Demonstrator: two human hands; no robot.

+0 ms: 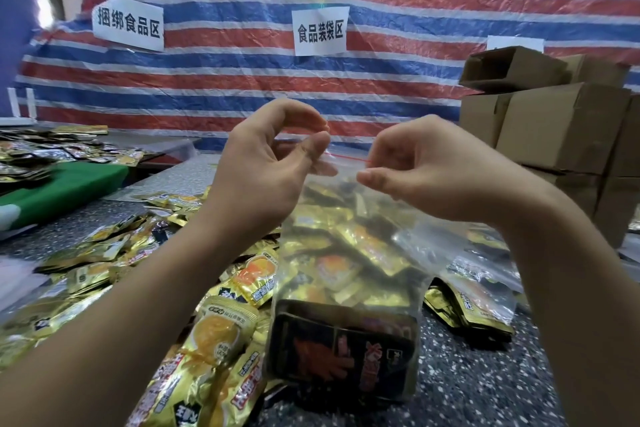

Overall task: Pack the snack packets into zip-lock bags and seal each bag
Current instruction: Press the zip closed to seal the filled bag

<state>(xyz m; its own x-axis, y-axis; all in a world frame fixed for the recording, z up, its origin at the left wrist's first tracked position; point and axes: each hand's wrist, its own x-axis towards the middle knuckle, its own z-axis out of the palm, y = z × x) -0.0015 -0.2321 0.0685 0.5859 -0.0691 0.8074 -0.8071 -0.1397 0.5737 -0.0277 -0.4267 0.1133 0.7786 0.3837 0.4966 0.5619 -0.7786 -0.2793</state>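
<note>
Fingers (313, 146) of both hands are pinched on the red zip strip (346, 155) of a clear plastic zip-lock bag (346, 253), held upright above the speckled tabletop (485, 374) so the gold foil snack packets (360, 246) inside stay settled; sealing seems under way.

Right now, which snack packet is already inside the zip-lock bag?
The black packet at the bottom of the clear zip-lock bag; the gold packets lie loose on the table outside it.
</note>
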